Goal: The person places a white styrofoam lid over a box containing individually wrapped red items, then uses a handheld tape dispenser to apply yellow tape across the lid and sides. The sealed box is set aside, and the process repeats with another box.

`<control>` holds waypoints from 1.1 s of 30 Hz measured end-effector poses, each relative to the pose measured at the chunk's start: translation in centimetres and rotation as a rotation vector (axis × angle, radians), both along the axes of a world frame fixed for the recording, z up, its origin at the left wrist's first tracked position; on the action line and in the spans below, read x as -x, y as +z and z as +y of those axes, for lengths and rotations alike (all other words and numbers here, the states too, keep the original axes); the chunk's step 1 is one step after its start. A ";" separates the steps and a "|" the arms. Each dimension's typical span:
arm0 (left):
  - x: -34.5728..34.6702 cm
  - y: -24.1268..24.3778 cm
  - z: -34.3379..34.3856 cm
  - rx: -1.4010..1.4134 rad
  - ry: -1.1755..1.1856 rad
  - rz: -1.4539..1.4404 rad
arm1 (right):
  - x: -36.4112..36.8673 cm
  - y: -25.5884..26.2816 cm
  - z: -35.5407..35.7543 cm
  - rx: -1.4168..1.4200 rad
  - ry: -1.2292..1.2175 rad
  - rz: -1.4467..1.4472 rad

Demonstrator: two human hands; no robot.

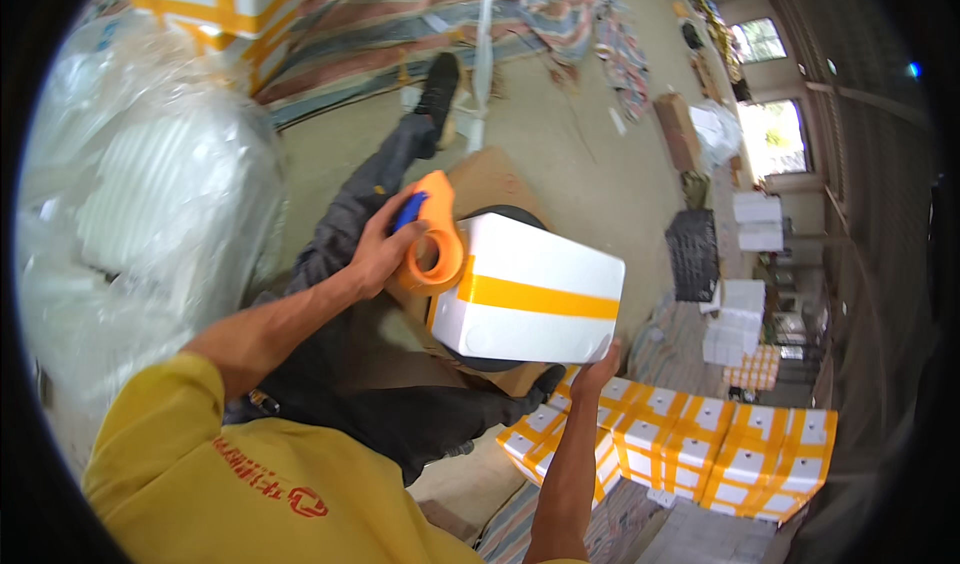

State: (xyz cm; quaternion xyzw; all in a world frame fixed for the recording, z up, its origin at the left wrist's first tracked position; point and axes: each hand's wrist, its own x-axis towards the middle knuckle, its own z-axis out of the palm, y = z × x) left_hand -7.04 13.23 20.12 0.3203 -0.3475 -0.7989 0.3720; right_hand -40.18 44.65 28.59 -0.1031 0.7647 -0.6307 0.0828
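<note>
Between my legs a white foam box [547, 253] rests on a dark round support [510, 213], with a band of yellow packing tape [540, 298] running along it. My left hand [386, 241] grips an orange tape dispenser [439, 211] with a blue part, held against the near left end of the box. The fingers of my right hand [598, 373] are at the box's lower right corner, gripping it there. Beneath the support lies a flattened piece of brown cardboard [487, 174].
Several taped foam boxes [712, 444] stand in a row at lower right. More taped boxes [217, 1] are stacked at upper left, beside clear plastic-wrapped white foam pieces [165, 181]. A striped tarp [360, 39] covers floor ahead. A black crate [691, 255] stands to the right.
</note>
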 end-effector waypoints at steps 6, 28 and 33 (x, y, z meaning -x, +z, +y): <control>1.7 0.1 -4.3 -0.040 -0.373 0.065 | 0.4 -3.3 1.5 -0.587 0.042 0.193; 4.3 2.9 -10.5 0.161 -0.759 0.018 | -11.9 1.2 -18.2 -0.675 0.926 1.006; 4.3 3.1 -10.6 0.131 -0.789 0.026 | -12.2 1.3 -18.3 -0.668 0.921 1.008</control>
